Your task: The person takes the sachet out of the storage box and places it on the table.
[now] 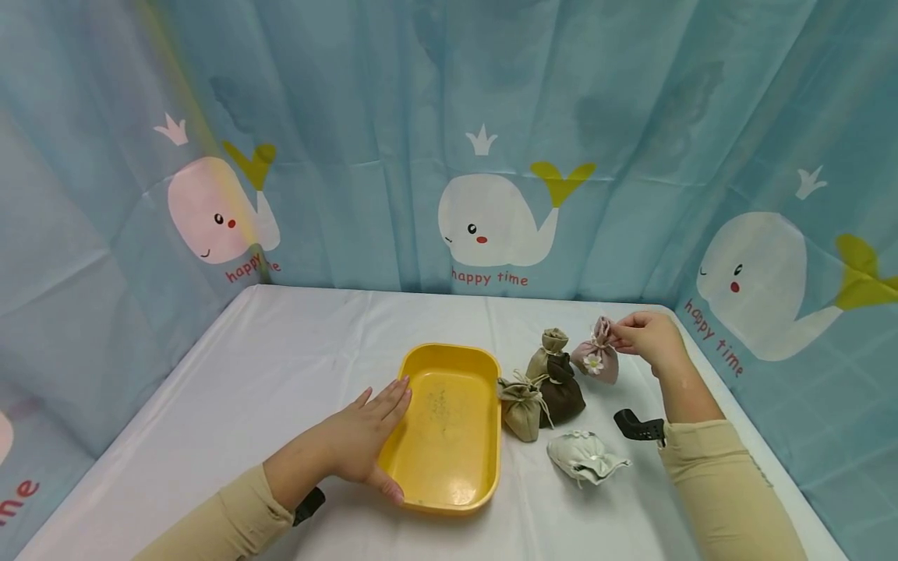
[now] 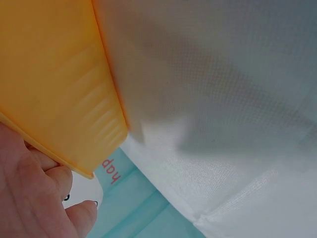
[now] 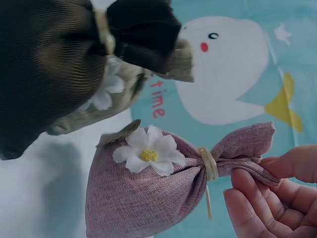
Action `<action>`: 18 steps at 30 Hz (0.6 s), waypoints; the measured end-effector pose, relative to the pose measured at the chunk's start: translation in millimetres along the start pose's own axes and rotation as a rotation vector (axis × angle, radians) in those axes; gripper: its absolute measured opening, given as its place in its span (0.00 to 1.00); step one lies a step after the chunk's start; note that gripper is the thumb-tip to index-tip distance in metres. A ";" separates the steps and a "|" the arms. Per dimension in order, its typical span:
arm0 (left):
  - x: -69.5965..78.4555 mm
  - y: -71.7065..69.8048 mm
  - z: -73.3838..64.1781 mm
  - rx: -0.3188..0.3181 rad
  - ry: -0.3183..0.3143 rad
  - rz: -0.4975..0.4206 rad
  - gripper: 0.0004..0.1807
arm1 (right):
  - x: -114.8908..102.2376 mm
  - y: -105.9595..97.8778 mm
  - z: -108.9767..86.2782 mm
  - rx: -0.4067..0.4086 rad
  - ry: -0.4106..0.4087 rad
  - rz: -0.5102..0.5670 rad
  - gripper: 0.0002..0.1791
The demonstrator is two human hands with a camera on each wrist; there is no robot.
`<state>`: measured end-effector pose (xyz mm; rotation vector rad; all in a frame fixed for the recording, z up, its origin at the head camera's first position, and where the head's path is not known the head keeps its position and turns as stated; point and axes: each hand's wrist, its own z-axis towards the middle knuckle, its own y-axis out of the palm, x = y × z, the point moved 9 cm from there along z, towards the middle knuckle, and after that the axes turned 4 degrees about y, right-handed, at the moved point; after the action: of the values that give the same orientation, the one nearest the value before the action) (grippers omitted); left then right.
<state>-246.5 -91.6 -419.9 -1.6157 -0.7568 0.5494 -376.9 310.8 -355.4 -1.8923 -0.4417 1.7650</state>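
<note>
My right hand (image 1: 648,339) pinches the gathered top of a pink drawstring pouch (image 1: 598,360) between thumb and fingers. In the right wrist view the pink pouch (image 3: 148,193) carries a white fabric flower (image 3: 148,153) and a pale cord tied round its neck. My left hand (image 1: 365,436) lies with spread fingers along the left rim of a yellow plastic tray (image 1: 449,436), thumb near its front corner. The left wrist view shows the left hand's fingers (image 2: 59,183) against the rim on the outside of the tray (image 2: 59,89).
Right of the tray stand a dark brown pouch (image 1: 561,401) and two olive-beige pouches, one behind (image 1: 543,362) and one in front (image 1: 521,409). A whitish pouch (image 1: 585,457) lies on its side nearer me. The white-covered table (image 1: 302,351) meets a blue whale-print curtain (image 1: 337,218).
</note>
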 end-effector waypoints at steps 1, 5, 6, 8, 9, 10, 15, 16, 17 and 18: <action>-0.1 0.4 0.0 -0.001 0.000 0.000 0.75 | 1.3 1.8 -0.3 -0.008 0.000 0.005 0.16; -0.6 1.4 -0.3 0.001 0.004 0.002 0.75 | 5.6 7.4 -2.8 -0.021 0.015 0.007 0.16; -0.7 1.7 -0.3 0.002 0.005 0.003 0.75 | 6.3 8.5 -3.5 -0.020 0.019 0.006 0.15; -0.5 1.6 -0.1 0.004 0.008 0.002 0.75 | 7.8 11.1 -5.0 -0.022 0.027 0.004 0.15; -0.4 1.4 0.0 0.005 0.008 0.003 0.75 | 8.5 12.4 -5.3 -0.024 0.029 0.004 0.15; -0.3 1.2 -0.1 0.005 0.008 0.002 0.75 | 9.0 14.0 -5.8 -0.028 0.030 0.009 0.15; 0.4 -0.6 -1.6 0.005 0.006 0.002 0.75 | 12.9 24.5 -7.3 -0.084 0.035 0.058 0.14; 0.8 -1.3 -2.2 0.005 0.006 0.002 0.75 | 14.0 26.6 -7.5 -0.097 0.039 0.069 0.14; 1.2 -1.8 -2.7 0.005 0.006 0.001 0.75 | 15.0 28.8 -7.4 -0.110 0.040 0.074 0.14; 1.5 -2.5 -3.2 0.007 0.007 -0.002 0.74 | 16.4 31.2 -7.4 -0.123 0.045 0.078 0.13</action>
<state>-243.6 -92.4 -416.8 -1.6095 -0.7505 0.5445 -371.2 293.3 -386.4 -2.0556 -0.4761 1.7777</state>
